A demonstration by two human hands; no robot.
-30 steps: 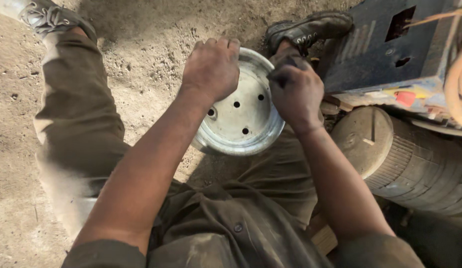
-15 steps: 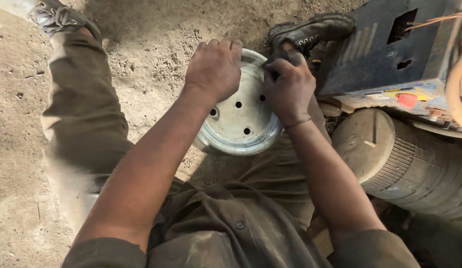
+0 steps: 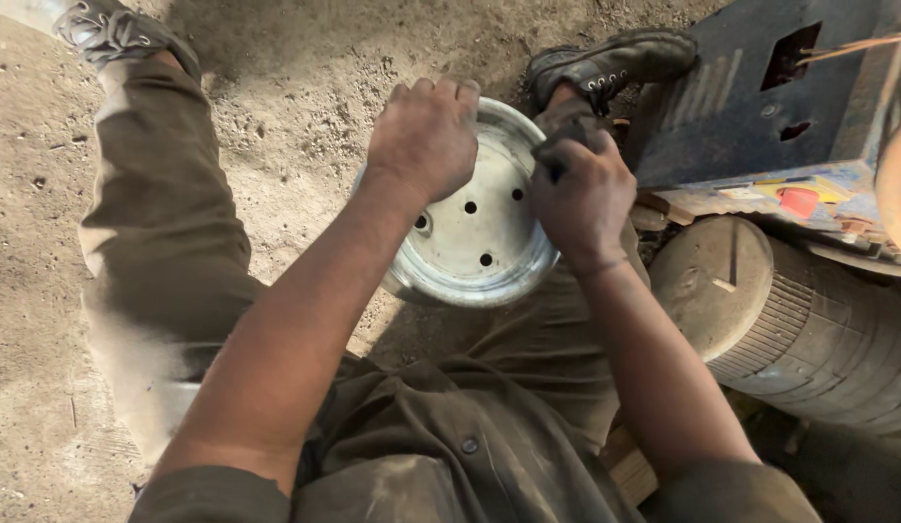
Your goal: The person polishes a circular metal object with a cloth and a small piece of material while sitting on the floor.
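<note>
I sit on the dirt floor [image 3: 276, 116] with a round metal disc [image 3: 474, 237] between my legs, and both my hands are on it. The disc is pale grey, shallow like a pan, with a raised rim and a few small round holes in its face.

My left hand [image 3: 423, 136] lies over the upper left part of the disc. Its fingers [image 3: 441, 92] are curled over the far rim, gripping the edge, so the disc's face sits just under my palm and spreads out below and to the right of my knuckles. One of the holes shows right beside the heel of this hand.

My right hand [image 3: 581, 194] is at the right edge of the disc. Its fingers [image 3: 557, 155] are clenched around a small dark thing [image 3: 571, 131] and press it against the upper right rim; I cannot tell what that thing is, since my fist hides most of it. The rim runs out from under these fingers and curves down to the left, toward my lap.

Beyond my right fingers lies my right boot [image 3: 615, 63], just past the disc's far edge. To the right of that hand, near my wrist, lies a ribbed cylinder [image 3: 799, 329] on its side, and above it stands a dark metal box [image 3: 760, 107]. My left boot [image 3: 111, 29] is well apart, far to the left of my left fingers.
</note>
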